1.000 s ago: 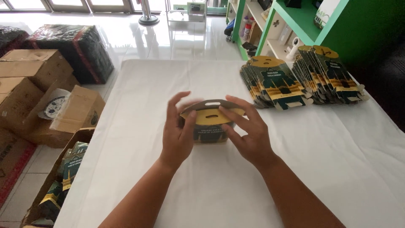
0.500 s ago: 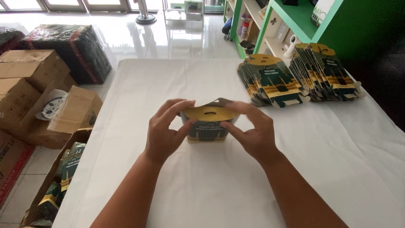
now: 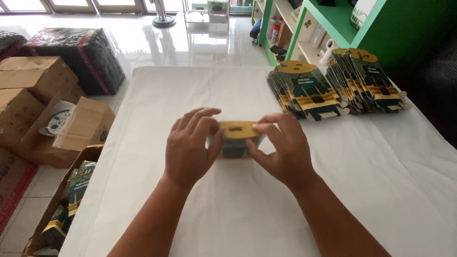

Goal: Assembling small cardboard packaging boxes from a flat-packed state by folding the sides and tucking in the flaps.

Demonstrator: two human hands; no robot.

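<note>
Your left hand [image 3: 190,147] and right hand [image 3: 281,150] both clasp a small green-and-gold carton [image 3: 236,138] at frame centre, fingers curled around its sides, over the white table [image 3: 157,95]. Flat carton stacks [image 3: 309,90] lie upper right; cardboard boxes [image 3: 28,95] sit at the left edge.

One head-worn camera looks steeply down, close over the white table [image 3: 381,181], probably facing forward.

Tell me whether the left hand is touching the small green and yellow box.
Touching. The head view shows the left hand wrapped against the side of the small green and yellow box, fingers over its edge with no gap.
</note>
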